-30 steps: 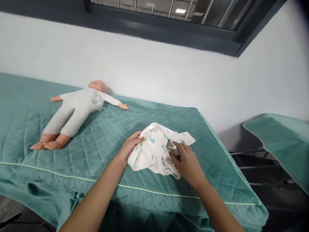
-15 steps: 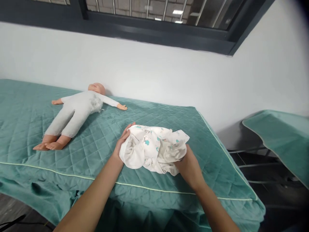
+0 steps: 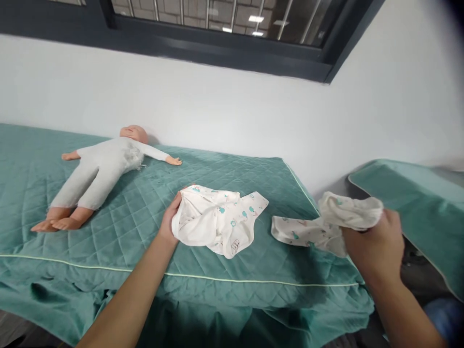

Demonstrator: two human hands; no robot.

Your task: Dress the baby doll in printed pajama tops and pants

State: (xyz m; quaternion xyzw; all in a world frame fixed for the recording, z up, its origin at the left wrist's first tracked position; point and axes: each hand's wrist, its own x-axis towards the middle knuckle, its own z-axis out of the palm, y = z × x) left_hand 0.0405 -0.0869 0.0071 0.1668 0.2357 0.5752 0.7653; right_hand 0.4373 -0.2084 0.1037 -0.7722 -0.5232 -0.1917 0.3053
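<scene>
White printed top (image 3: 217, 220): crumpled on the teal quilted cover (image 3: 119, 227) of the bed, centre of the frame; a small label patch shows at its lower hem.
Left hand (image 3: 168, 220): we grasp the left edge of the white printed top, thumb over the cloth, with the hand resting on the cover.
Second white piece (image 3: 308, 232): right of centre; one end trails flat on the cover near the bed's right edge, and the other end is bunched and raised.
Right hand (image 3: 377, 244): clenched around the bunched end, lifted clear of the bed at the right of the frame.
Separation: the two pieces lie apart, with bare cover between them.
Doll (image 3: 97, 171): on its back at the upper left, arms spread, well apart from both pieces.
Second teal cover (image 3: 416, 198): right edge of the frame, across a gap from the bed.
Handling: in our judgement, the left hand should pin its cloth flat while the right hand carries its piece low, so that the trailing end neither snags nor slips over the bed's edge.
</scene>
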